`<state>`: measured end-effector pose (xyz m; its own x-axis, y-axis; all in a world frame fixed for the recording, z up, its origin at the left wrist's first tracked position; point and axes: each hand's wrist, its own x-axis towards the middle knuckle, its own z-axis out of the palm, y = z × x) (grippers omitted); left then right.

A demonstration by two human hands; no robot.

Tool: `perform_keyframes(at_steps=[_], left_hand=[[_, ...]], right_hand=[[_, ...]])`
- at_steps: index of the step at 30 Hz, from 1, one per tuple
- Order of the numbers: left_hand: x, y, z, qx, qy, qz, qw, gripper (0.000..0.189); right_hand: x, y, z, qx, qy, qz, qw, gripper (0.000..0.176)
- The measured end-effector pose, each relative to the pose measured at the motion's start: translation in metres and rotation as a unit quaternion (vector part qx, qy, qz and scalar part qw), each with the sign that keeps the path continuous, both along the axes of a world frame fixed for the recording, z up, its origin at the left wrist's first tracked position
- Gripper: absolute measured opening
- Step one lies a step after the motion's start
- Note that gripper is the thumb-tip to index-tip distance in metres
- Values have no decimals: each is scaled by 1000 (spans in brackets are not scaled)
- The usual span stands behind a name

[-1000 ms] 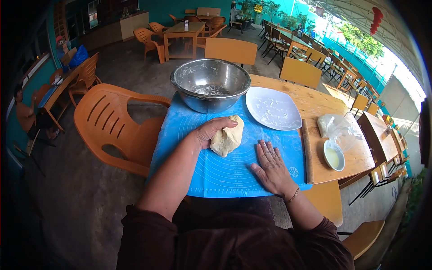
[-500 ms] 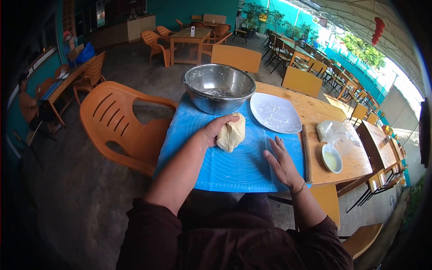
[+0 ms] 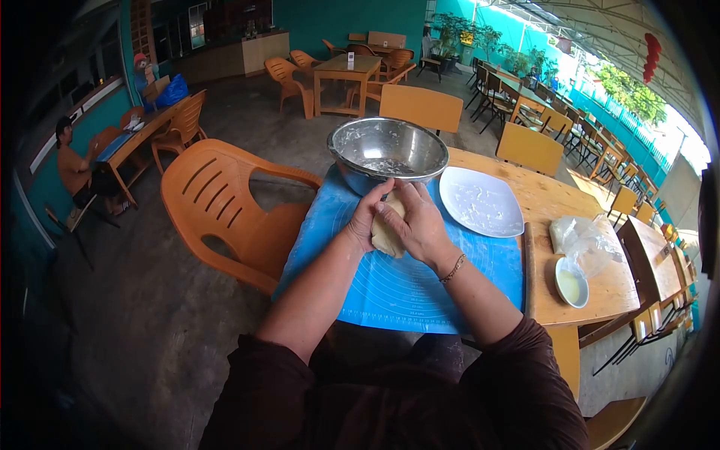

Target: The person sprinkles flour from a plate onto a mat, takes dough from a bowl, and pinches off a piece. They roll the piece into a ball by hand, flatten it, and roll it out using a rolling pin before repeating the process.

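Note:
A lump of pale dough (image 3: 387, 238) is held between my two hands over the blue measuring mat (image 3: 405, 289). My left hand (image 3: 365, 217) wraps its left side, and my right hand (image 3: 420, 225), with a bracelet at the wrist, presses on it from the right. The hands cover much of the dough. Just beyond them stands a steel bowl (image 3: 388, 150) with white residue inside. A white plate (image 3: 481, 201) dusted with white bits lies to the right of the bowl.
On the wooden table (image 3: 540, 262) at right are a clear plastic bag (image 3: 585, 244) and a small bowl of pale liquid (image 3: 572, 285). An orange chair (image 3: 225, 202) stands at left. A seated person (image 3: 73, 166) is at the far left.
My right hand has moved left from over the mat onto the dough and closed on it. My left hand still holds the dough. The whole view has shifted slightly.

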<state>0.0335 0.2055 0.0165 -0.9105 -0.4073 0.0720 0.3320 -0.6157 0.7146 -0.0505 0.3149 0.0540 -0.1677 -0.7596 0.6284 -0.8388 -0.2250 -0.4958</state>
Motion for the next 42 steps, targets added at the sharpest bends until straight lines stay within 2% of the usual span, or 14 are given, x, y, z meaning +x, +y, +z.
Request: perform_keyframes(at_steps=[5, 15, 17, 19, 20, 22, 24, 27, 29, 31, 33, 36, 38, 42], left_hand=[[-9, 3, -6, -70, -53, 27, 996, 69], [-14, 11, -3, -142, -128, 20, 981, 75], [-13, 6, -6, -138, -138, 10, 981, 77], [-13, -5, -11, -225, -153, -32, 962, 75], [-8, -12, -9, -237, -226, -58, 943, 77], [2, -4, 6, -222, -223, -37, 949, 76], [3, -2, 8, -207, -216, -13, 954, 76], [-1, -3, -2, -300, -142, -29, 943, 74], [-2, 3, 1, -415, -175, -8, 893, 75], [-2, 3, 0, -393, -184, 19, 901, 82], [6, -3, 5, -400, -171, -30, 900, 71], [13, -8, 15, -407, -185, 19, 894, 63], [17, -10, 20, -374, -195, 27, 906, 60], [21, -24, 13, -318, -203, 19, 926, 53]], right_hand=[[-2, -2, -35, -46, -22, -44, 998, 37], [-17, -8, -39, -81, -142, -47, 985, 19], [-25, -13, -47, -42, -298, -25, 953, 18], [-40, -20, -57, -59, -320, -14, 945, 19], [-46, -21, -59, -29, -380, -17, 924, 20], [-52, -24, -63, 0, -454, -24, 890, 21], [-55, -29, -67, -6, -444, -41, 895, 21], [-51, -28, -65, -27, -410, -46, 910, 23], [-43, -22, -62, -40, -386, -38, 921, 25], [-35, -21, -60, -33, -348, -5, 937, 21], [-41, -26, -65, 0, -346, 4, 938, 22], [-52, -22, -60, 5, -215, -12, 976, 35], [-47, -2, -24, 161, -389, 103, 901, 42], [-50, 0, -21, 226, -403, 178, 869, 46]])
